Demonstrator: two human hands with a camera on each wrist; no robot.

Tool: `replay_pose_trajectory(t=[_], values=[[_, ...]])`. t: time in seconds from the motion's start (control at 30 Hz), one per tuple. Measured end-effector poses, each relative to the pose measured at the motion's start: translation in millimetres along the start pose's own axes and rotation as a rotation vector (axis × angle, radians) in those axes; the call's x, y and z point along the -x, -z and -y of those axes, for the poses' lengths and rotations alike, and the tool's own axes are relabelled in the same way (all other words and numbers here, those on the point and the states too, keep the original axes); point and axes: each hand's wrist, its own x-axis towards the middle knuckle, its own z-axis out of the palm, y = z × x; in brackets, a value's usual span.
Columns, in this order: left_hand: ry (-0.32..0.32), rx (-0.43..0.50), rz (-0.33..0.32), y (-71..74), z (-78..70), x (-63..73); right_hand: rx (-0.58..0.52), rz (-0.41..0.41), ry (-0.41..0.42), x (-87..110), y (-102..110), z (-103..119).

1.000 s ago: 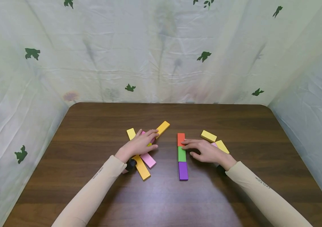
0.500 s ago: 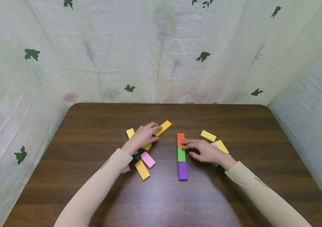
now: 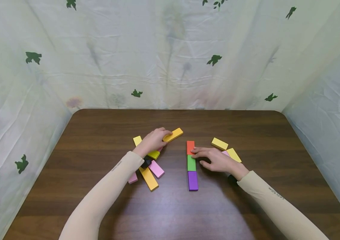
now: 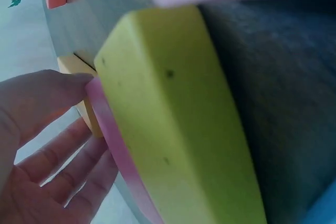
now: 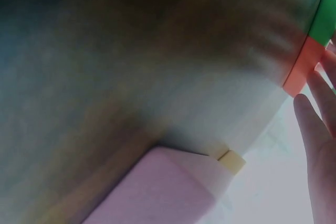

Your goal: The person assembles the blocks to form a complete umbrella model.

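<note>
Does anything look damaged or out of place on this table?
One thing: the yellow-green block, close in the left wrist view, has dark specks on its surface; whether dents or dirt, I can't tell. Blocks around the left hand lie askew, unlike the straight red, green and purple row, but nothing visible looks broken.

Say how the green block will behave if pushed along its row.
The green block looks stiff, given its straight edges. Lying flat, it should slide rather than tip. End to end with the red block and purple block, it would probably shove one.
</note>
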Motion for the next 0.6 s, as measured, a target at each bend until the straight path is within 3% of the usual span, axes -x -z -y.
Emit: replay_pose_trajectory(t=[0.2, 0.6], values=[[-0.025, 0.041, -0.01, -1.6, -0.5, -9.7, -0.018, 0.012, -0.018, 0.2, -1, -1], [-0.158, 0.068, -0.009, -3.0, -12.1, -33.2, -0.026, 0.013, -0.028, 1.1, 0, -1]])
